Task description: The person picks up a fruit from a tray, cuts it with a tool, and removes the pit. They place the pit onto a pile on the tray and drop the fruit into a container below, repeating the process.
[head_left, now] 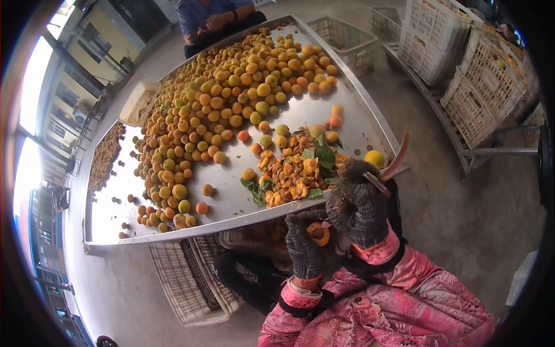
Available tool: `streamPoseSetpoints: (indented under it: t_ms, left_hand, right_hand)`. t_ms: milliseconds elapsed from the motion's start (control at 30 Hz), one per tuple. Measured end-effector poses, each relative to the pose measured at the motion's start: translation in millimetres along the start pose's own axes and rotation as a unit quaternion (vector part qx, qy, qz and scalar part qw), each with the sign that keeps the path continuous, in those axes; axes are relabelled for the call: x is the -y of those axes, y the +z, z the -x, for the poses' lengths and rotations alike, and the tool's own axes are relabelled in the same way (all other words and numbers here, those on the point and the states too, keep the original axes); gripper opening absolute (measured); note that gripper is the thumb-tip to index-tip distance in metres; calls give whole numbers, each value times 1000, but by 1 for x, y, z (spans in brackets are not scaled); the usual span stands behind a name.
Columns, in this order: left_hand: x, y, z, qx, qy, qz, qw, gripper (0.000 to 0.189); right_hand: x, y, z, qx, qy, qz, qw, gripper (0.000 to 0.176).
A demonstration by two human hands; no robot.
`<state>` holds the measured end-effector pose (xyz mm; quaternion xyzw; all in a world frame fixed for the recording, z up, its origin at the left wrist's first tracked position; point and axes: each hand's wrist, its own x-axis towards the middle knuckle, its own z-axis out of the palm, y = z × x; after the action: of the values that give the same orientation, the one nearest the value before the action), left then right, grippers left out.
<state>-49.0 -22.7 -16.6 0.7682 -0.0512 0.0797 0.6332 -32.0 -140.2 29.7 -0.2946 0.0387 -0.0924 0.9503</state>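
My left hand (304,246), in a dark knitted glove, is closed around an apricot (318,233) that looks cut open, with orange flesh showing. Just to its right, my gloved right hand (363,205) grips a curved tool (398,156) with a metal part near the fingers and a reddish-brown end pointing up. Both hands are at the near edge of a metal table (231,188). Beyond them is a heap of apricot pits and torn flesh (292,170) mixed with green leaves (325,156). A single yellow apricot (374,158) lies beside the right hand.
Whole apricots (231,87) cover much of the table. A crate (193,283) stands below its near edge, and another container of orange pieces (254,238) sits under my hands. Stacked crates (474,104) rest on a cart at right. Another person (211,17) sits at the far side.
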Motion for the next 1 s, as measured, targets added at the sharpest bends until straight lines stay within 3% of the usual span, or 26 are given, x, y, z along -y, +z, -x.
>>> streamPoseSetpoints:
  t_ms: [33,100,167,233,300,333,400,433,500,533,567,600,633,667,700,733,767,800,833,867,900,933,967,1000]
  left_hand:
    - [3,1,0,-21,-41,58,997,56]
    - [3,1,1,-41,-84,115,989,56]
    - [-7,-3,-2,-22,34,-76,996,56]
    - [-9,1,3,-38,-7,-15,999,55]
    - [-5,5,5,-53,-47,45,997,54]
    - [1,7,4,-59,-2,22,998,52]
    - [5,6,5,-64,41,1,997,50]
    - [-1,0,1,-22,65,-22,997,44]
    - [-7,-9,-4,22,89,-45,995,39]
    - [-9,-12,-6,52,143,-134,979,34]
    - [-9,-14,-7,83,196,-220,952,34]
    - [-7,-16,-6,83,196,-220,952,34]
    - [-1,-17,-5,113,129,-185,968,38]
    - [5,-18,-7,141,63,-150,977,44]
    - [10,-17,-11,140,63,-150,977,44]
    - [16,-16,-17,133,157,-178,962,36]
    - [20,-16,-20,126,251,-204,938,41]
    - [23,-13,-17,125,251,-205,938,41]
    - [22,-6,-14,106,99,-88,986,48]
    - [20,-1,-12,81,-58,33,994,56]
    - [18,-6,-15,29,-366,303,879,61]
    - [17,-7,-18,26,-364,304,880,61]
    - [17,-8,-19,8,-357,283,890,58]
    - [16,-9,-20,-9,-349,262,900,56]
  right_hand:
    - [-2,0,1,-1,0,0,1000,29]
    - [-9,0,2,14,-150,311,938,22]
    - [-15,-12,4,-11,-128,306,943,27]
    - [-19,-19,6,-33,-104,304,946,32]
    - [-22,-21,8,-10,-147,383,912,31]
    - [-23,-21,7,-10,-147,384,912,31]
    - [-25,-19,6,-28,-70,139,987,25]
    - [-23,-16,3,-28,-71,139,987,25]
    - [-15,-10,-5,23,-27,181,983,22]
    - [-18,-16,-11,22,-27,182,983,22]
    - [-25,-27,-18,81,18,150,985,22]
    - [-30,-33,-21,141,63,118,981,22]
    - [-26,-22,-19,96,105,47,989,21]
    - [-23,-18,-17,99,104,47,989,21]
    - [-21,-16,-14,189,-46,252,948,18]
    - [-18,-13,-12,265,-193,437,838,17]
    - [-16,-4,-9,356,-65,249,898,14]
    - [-17,-5,-6,357,-65,248,898,14]
    - [-19,-6,-1,289,-60,276,915,15]
    - [-19,-6,2,221,-53,302,926,16]
    - [-31,-8,-3,141,-182,306,924,4]
    - [-38,-21,-12,144,-182,304,924,4]
    - [-41,-34,-22,178,-81,57,979,13]
    - [-43,-45,-28,198,27,-193,961,24]
